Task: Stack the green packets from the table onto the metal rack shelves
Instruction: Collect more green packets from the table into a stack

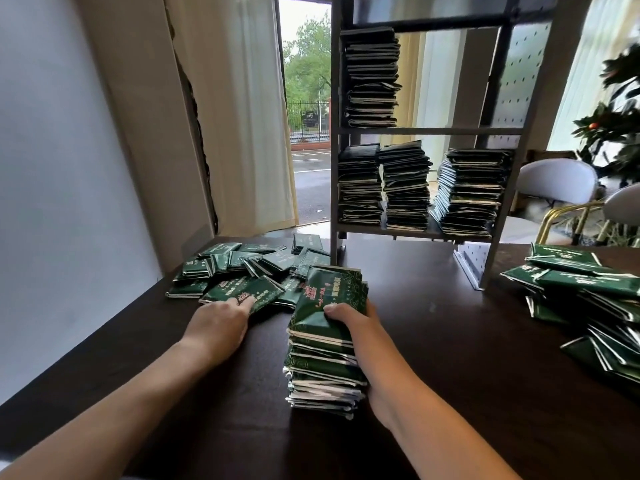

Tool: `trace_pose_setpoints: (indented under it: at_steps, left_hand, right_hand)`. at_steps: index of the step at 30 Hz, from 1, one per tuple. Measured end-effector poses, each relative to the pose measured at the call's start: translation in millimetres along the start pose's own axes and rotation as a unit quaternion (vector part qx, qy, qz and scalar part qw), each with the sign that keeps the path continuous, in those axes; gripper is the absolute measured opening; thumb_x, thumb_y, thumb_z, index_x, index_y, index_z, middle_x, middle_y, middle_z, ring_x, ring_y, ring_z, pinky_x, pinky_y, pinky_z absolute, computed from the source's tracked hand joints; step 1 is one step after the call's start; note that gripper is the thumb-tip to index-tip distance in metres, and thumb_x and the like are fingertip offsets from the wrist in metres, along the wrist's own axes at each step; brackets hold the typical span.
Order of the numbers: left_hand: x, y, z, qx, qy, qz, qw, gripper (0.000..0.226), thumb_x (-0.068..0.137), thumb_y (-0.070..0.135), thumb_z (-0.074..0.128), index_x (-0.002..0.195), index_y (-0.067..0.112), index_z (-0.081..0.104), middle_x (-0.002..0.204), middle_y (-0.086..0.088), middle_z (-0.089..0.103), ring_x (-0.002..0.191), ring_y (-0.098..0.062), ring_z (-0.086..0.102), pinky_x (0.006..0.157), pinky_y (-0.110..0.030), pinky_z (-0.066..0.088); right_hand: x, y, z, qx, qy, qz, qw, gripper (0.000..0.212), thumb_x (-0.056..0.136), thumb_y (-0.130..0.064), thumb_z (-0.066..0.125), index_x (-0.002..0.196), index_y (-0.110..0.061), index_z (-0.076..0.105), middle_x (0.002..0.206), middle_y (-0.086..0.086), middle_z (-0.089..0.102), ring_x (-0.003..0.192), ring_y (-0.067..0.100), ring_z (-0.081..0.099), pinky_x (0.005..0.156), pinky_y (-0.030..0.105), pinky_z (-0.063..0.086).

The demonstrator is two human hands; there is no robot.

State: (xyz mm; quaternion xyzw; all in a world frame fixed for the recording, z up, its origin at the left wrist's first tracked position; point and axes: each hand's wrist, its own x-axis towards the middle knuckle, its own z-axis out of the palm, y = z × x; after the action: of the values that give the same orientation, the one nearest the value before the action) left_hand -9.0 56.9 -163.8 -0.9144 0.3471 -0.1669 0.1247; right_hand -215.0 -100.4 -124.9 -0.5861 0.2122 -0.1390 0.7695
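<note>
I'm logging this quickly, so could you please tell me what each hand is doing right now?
Left hand: open, fingertips on a loose packet.
Right hand: gripping the tall stack of packets.

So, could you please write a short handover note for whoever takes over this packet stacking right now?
Left hand: fingers on a packet at the edge of the loose pile.
Right hand: grips the tall stack standing on the table.
Done: one stack on the rack middle shelf, three on the lower.
Left: shelve this stack, the loose pile, and the right-hand heap.
</note>
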Motion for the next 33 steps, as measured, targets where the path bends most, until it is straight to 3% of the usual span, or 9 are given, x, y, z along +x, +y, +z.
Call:
trace_pose_setpoints:
  at_steps: [5,9,11,14,17,20,24,31,33]
  left_hand:
    - [-16,1,-3,-0.002,0.024,0.046,0.999,0.039,0.097,0.028,0.053,0.135,0.023,0.054,0.109,-0.001,0.071,0.101,-0.025,0.070,0.078,-0.037,0.054]
    - [-38,4,-4,-0.042,0.099,0.080,0.991,0.054,0.052,0.022,0.091,0.103,0.019,0.075,0.063,0.003,0.063,0.052,-0.019,0.066,0.042,-0.027,0.051]
    - [-48,8,-6,-0.102,0.122,0.058,0.985,0.050,0.052,0.017,0.087,0.100,0.020,0.074,0.067,0.003,0.063,0.057,-0.021,0.067,0.048,-0.029,0.054]
    - [-51,7,-30,-0.263,0.160,-0.057,0.950,0.029,0.074,0.020,0.080,0.101,0.028,0.072,0.079,0.010,0.070,0.069,-0.016,0.069,0.062,-0.029,0.055]
    - [-47,4,-69,-0.378,0.207,-0.123,0.894,0.024,0.083,0.015,0.078,0.103,0.027,0.073,0.081,0.013,0.070,0.065,0.003,0.061,0.057,-0.011,0.043]
    - [-45,5,-116,-0.385,0.256,-0.113,0.879,0.026,0.089,0.012,0.073,0.113,0.023,0.073,0.103,0.006,0.069,0.069,0.005,0.055,0.054,-0.003,0.039]
    - [-51,9,-177,-0.416,0.309,-0.047,0.854,0.022,0.093,0.013,0.067,0.110,0.025,0.073,0.101,0.010,0.067,0.076,0.012,0.062,0.062,0.000,0.041]
    - [-26,26,-232,-0.512,0.343,-0.065,0.785,0.017,0.096,0.022,0.066,0.111,0.028,0.070,0.096,0.011,0.071,0.073,0.007,0.064,0.057,-0.004,0.042]
    - [-20,33,-222,-0.504,0.312,-0.086,0.801,0.019,0.098,0.025,0.063,0.115,0.028,0.069,0.105,0.003,0.071,0.077,-0.001,0.064,0.061,-0.014,0.044]
  right_hand:
    - [0,3,0,-0.003,-0.008,-0.011,1.000,0.025,0.090,-0.030,0.066,0.113,-0.038,0.059,0.098,-0.001,0.076,0.086,0.019,0.075,0.083,0.039,0.060]
    - [0,3,4,-0.015,0.002,-0.017,1.000,0.044,0.075,-0.043,0.071,0.117,-0.040,0.059,0.105,0.000,0.074,0.092,0.021,0.074,0.086,0.042,0.059]
    - [0,3,7,-0.011,0.004,-0.014,1.000,0.047,0.070,-0.044,0.070,0.116,-0.042,0.059,0.108,0.003,0.073,0.093,0.024,0.074,0.089,0.046,0.059]
    - [0,2,11,-0.012,0.017,-0.009,1.000,0.054,0.058,-0.052,0.071,0.110,-0.047,0.057,0.118,0.005,0.067,0.097,0.025,0.072,0.090,0.045,0.059]
    - [1,0,13,-0.013,0.020,0.008,1.000,0.058,0.051,-0.055,0.070,0.106,-0.047,0.057,0.120,0.007,0.066,0.098,0.027,0.072,0.091,0.047,0.059]
    - [-1,-3,11,-0.020,0.023,0.013,0.999,0.041,0.069,-0.045,0.071,0.107,-0.041,0.056,0.113,0.008,0.070,0.093,0.027,0.074,0.088,0.047,0.060]
    - [-3,-2,7,-0.038,0.019,0.008,0.999,0.026,0.089,-0.033,0.067,0.112,-0.037,0.055,0.108,0.008,0.072,0.090,0.025,0.075,0.088,0.043,0.060]
    - [-11,-8,14,-0.023,0.032,0.027,0.999,0.040,0.074,-0.041,0.070,0.111,-0.042,0.055,0.114,0.010,0.068,0.089,0.028,0.074,0.082,0.044,0.062]
    - [-13,-10,16,-0.023,0.040,0.026,0.999,0.054,0.062,-0.047,0.070,0.114,-0.042,0.055,0.114,0.009,0.068,0.089,0.027,0.074,0.082,0.044,0.062]
